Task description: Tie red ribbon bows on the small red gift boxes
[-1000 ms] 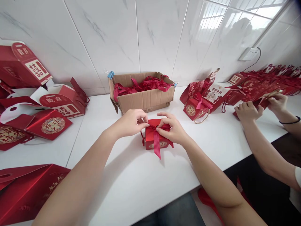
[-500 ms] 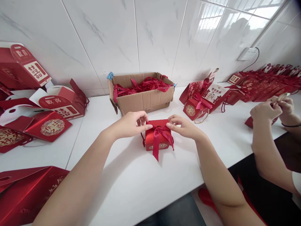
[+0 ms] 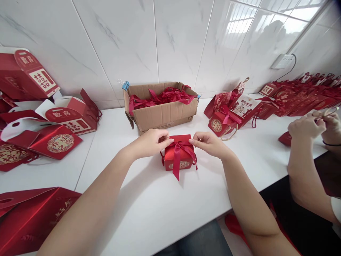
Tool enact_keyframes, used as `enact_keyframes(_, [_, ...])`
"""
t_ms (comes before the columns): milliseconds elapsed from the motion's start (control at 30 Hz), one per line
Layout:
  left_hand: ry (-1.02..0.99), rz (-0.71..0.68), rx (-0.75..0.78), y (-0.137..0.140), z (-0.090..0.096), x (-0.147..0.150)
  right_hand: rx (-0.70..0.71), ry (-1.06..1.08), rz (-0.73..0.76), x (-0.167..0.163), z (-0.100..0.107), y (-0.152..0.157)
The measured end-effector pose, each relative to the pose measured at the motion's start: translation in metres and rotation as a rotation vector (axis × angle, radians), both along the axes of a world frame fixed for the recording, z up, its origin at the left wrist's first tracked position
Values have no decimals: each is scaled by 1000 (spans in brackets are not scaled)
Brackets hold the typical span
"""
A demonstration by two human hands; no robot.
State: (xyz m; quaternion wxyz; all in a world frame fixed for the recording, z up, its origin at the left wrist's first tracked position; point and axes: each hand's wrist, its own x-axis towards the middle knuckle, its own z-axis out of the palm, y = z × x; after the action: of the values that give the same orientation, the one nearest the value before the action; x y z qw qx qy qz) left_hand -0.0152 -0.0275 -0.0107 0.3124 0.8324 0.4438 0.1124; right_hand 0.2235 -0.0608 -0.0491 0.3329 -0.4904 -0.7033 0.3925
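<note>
A small red gift box (image 3: 170, 164) with a gold round emblem stands upright on the white table, dark red cords at its sides. Across its top lies a crimson ribbon (image 3: 177, 160), crossed at the middle with a tail hanging down the front. My left hand (image 3: 157, 142) pinches the ribbon at the box's upper left edge between thumb and fingers. At the upper right edge, my right hand (image 3: 204, 141) pinches the ribbon the same way.
Behind the gift box stands a cardboard box (image 3: 165, 117) of loose red ribbons. Red gift boxes (image 3: 61, 140) crowd the left side. A ribboned box with a card (image 3: 221, 121) is at right. A co-worker's hands (image 3: 311, 124) hold a light cord at far right.
My fingers have closed more tightly at the ribbon on both sides. The gift box stays in place. The co-worker's hands have shifted slightly to the right.
</note>
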Motion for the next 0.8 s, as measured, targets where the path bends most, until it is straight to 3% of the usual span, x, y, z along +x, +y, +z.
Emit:
enact_keyframes(133, [39,-20,36,-1,0,-1,118,6,-35,1,0,0])
enact_keyframes(367, [82,-56,153,-1,3,-1,154,-39,-4,3,1,-1])
enact_keyframes(800, [59,-47,153,-2,1,-1,209,-69,-56,5,1,-1])
